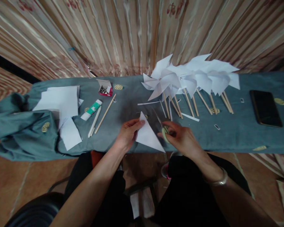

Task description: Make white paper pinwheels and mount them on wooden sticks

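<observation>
The left hand (129, 134) pinches a white paper triangle (148, 135) along its left side, thumb pressed flat on top; its other fingers are mostly hidden behind the sheet. The right hand (181, 136) is closed around the pale green handle of a pair of scissors (165, 131), partly covering the loops. The blades point to eleven o'clock and are too dark and thin to tell whether they are parted; they seem just clear of the paper.

The triangle, held above the table's near edge, is plain and smooth, one sharp tip at twelve o'clock, another at five; whether it is folded double is hard to make out.

Taking the triangle as the clock's centre, narrow paper strips (190, 117) lie near it between twelve and two. At one o'clock, white paper pinwheels (161, 78) on wooden sticks (188, 102) overlap so much that the rear ones are largely covered. A black smartphone (266, 108) lies toward three. At ten are a loose wooden stick (105, 113), a white pen (94, 121), a green-and-white glue tube (91, 109) and, farther off, white paper sheets (66, 101). An open box of metal tacks (105, 90) sits nearer eleven. The striped curtain (132, 37) at twelve runs out of view; both forearms are cut off below.
</observation>
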The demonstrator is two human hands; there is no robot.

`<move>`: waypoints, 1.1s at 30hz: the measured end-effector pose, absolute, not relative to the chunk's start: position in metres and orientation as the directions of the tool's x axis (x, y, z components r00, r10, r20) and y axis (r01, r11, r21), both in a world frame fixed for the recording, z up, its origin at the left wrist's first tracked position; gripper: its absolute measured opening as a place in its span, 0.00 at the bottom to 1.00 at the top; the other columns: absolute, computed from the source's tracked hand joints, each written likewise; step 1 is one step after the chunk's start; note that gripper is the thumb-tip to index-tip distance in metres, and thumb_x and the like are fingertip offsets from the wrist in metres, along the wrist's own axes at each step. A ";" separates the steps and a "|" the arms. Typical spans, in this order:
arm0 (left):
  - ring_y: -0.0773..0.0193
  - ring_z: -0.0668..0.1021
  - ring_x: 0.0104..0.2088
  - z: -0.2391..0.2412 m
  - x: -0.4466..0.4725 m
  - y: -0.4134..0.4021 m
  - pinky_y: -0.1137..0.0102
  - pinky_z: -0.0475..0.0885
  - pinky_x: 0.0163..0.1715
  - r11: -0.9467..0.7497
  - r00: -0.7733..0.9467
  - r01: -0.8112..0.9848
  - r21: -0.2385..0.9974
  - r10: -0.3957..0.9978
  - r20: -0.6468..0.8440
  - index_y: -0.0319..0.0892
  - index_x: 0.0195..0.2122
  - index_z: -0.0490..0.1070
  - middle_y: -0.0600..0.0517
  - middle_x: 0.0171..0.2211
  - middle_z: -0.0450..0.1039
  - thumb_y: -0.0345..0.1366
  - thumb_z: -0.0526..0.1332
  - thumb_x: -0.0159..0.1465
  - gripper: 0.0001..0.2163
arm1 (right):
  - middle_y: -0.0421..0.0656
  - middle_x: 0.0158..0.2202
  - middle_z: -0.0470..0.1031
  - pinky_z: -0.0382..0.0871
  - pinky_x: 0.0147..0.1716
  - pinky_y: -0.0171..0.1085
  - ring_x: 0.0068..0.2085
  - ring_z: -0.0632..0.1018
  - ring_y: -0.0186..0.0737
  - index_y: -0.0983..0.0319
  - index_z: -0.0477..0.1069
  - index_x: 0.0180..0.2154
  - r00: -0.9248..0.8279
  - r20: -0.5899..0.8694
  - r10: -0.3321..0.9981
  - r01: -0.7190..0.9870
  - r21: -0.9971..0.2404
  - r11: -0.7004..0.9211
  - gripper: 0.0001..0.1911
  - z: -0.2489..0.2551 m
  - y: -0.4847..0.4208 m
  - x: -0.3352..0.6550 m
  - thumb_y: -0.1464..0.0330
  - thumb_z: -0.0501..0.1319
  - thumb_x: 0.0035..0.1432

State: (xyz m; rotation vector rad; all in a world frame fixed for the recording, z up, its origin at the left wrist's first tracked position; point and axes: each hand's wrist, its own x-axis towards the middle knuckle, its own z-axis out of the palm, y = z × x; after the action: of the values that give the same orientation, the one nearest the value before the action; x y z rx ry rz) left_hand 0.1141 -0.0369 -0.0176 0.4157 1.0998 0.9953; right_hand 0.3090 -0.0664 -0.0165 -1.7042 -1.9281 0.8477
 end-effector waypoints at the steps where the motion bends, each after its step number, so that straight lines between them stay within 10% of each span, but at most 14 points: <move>1: 0.67 0.76 0.23 -0.017 0.110 -0.035 0.72 0.71 0.26 0.492 0.062 -0.471 0.732 0.847 -0.528 0.37 0.26 0.76 0.51 0.22 0.77 0.33 0.74 0.43 0.11 | 0.41 0.26 0.78 0.65 0.26 0.34 0.25 0.77 0.38 0.64 0.71 0.48 -0.144 -0.054 0.988 0.769 -0.634 0.077 0.21 -0.014 -0.064 0.310 0.59 0.60 0.57; 12: 0.63 0.79 0.33 -0.016 0.064 -0.032 0.69 0.75 0.39 0.285 -0.115 -0.550 0.785 0.905 -0.409 0.41 0.33 0.72 0.54 0.28 0.77 0.36 0.71 0.49 0.12 | 0.50 0.35 0.81 0.63 0.31 0.37 0.37 0.80 0.47 0.66 0.65 0.53 -0.201 -0.110 0.973 0.976 -0.105 0.189 0.19 0.003 -0.066 0.290 0.66 0.54 0.61; 24: 0.66 0.78 0.32 -0.024 0.055 -0.042 0.72 0.71 0.35 0.220 -0.144 -0.430 0.876 0.941 -0.307 0.43 0.39 0.71 0.54 0.31 0.77 0.32 0.70 0.44 0.20 | 0.52 0.37 0.81 0.65 0.33 0.39 0.40 0.81 0.50 0.66 0.69 0.48 -0.214 -0.243 0.946 0.976 -0.006 0.219 0.15 0.018 -0.064 0.275 0.66 0.54 0.63; 33: 0.65 0.76 0.32 -0.033 0.063 -0.054 0.72 0.70 0.37 0.059 -0.091 0.007 0.998 0.994 -0.059 0.42 0.47 0.71 0.55 0.32 0.76 0.29 0.67 0.48 0.23 | 0.54 0.40 0.80 0.69 0.35 0.42 0.40 0.80 0.53 0.65 0.69 0.53 -0.084 -0.163 0.983 0.980 0.164 0.111 0.19 0.014 -0.061 0.315 0.70 0.56 0.60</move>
State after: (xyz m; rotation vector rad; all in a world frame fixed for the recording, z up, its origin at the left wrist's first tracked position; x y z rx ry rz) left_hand 0.0626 -0.0540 -0.0331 1.1280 1.3099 1.2267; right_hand 0.3151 -0.0611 0.0142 -2.2651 -2.5011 -0.0209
